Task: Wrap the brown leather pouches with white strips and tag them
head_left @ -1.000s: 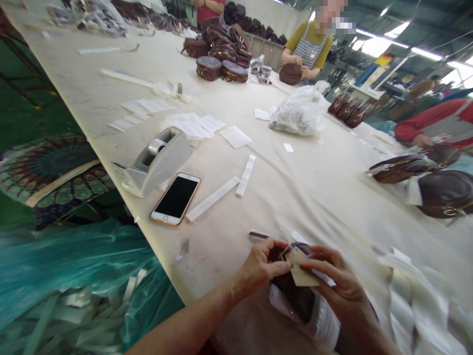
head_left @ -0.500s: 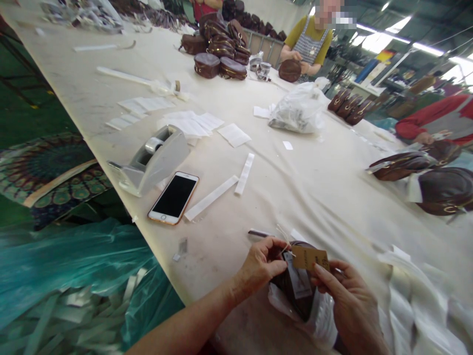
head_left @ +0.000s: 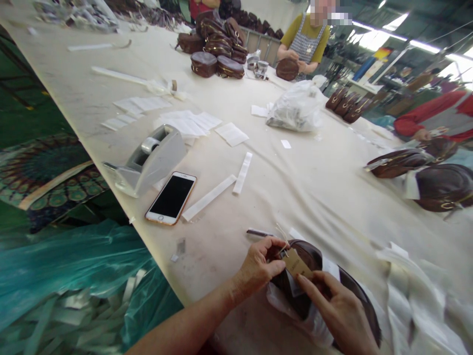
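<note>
Tilting the tag (head_left: 296, 264) more steeply than half a second ago, over a brown bag (head_left: 312, 252) between left hand (head_left: 258, 264) and right hand (head_left: 338, 308); curling left fingers closely around its string (head_left: 282, 233); touching the tag's lower edge with right thumb, hand half open, grip unclear. Facing a phone (head_left: 172, 198) and tape dispenser (head_left: 162, 160) beyond the left hand.

The big table (head_left: 314, 172) had a pale, wrinkly top. A phone (head_left: 171, 198) lay just beside a gray tape holder (head_left: 157, 161) and a white strip (head_left: 209, 197). A brown bag (head_left: 307, 251) sat up close, and a pile of bags (head_left: 218, 43) far back.
</note>
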`<action>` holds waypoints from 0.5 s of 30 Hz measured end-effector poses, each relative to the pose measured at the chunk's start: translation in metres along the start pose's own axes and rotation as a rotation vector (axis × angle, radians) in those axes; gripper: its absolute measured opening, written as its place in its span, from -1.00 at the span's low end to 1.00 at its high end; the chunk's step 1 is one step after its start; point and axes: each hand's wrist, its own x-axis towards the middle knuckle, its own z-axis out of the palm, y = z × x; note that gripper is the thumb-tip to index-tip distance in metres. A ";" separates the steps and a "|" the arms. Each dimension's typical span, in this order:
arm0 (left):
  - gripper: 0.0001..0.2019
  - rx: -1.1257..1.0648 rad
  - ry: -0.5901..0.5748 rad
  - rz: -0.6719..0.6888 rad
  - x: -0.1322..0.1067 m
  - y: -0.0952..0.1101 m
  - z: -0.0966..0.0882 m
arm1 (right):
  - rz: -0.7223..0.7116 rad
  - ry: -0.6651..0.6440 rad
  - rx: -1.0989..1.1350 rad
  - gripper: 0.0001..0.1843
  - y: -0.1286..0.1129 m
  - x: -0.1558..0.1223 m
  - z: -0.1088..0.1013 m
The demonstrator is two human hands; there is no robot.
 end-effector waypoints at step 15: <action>-0.70 -0.288 0.059 -0.105 0.005 0.007 -0.001 | 0.110 0.140 0.533 -0.46 -0.028 0.013 -0.015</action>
